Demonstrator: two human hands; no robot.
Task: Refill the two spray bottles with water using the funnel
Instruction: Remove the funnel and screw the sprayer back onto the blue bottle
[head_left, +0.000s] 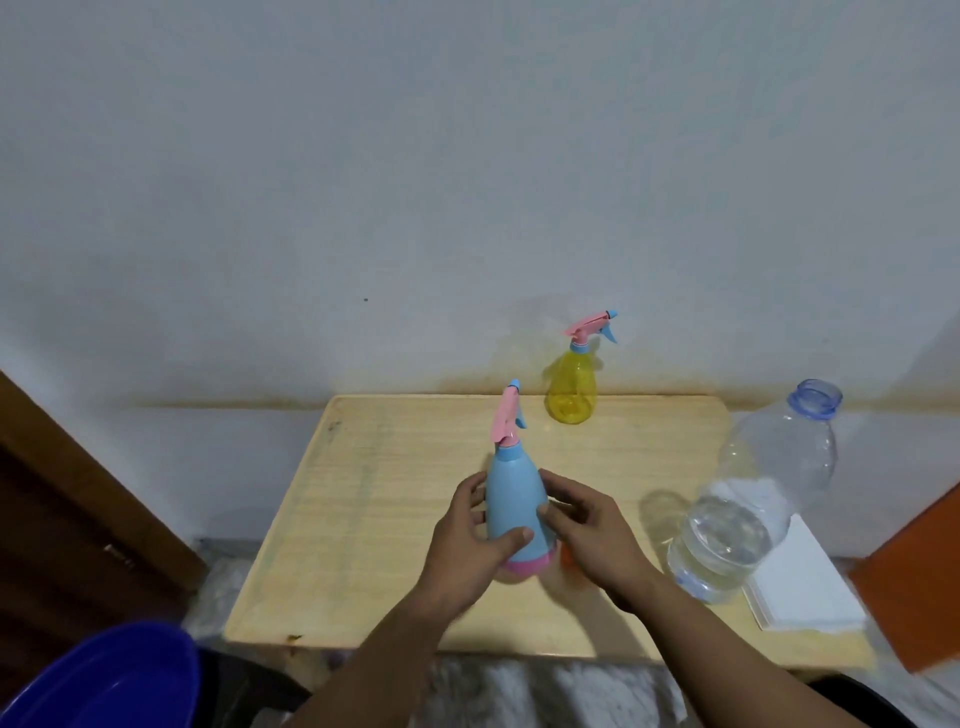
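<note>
The blue spray bottle (514, 501), upright at the near middle of the table (363, 519), is being steadied by the left hand (470, 540) and right hand (592, 535), fingers curled against its sides, probably so the head can be unscrewed. The yellow spray bottle (570, 387) is being kept at the far edge and the open water bottle (753, 499) at the right; no funnel is clearly visible.

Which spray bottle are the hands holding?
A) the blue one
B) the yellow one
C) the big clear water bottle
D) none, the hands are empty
A: both the left hand and the right hand wrap around the blue spray bottle, while the yellow spray bottle stands alone at the back of the table.
</note>
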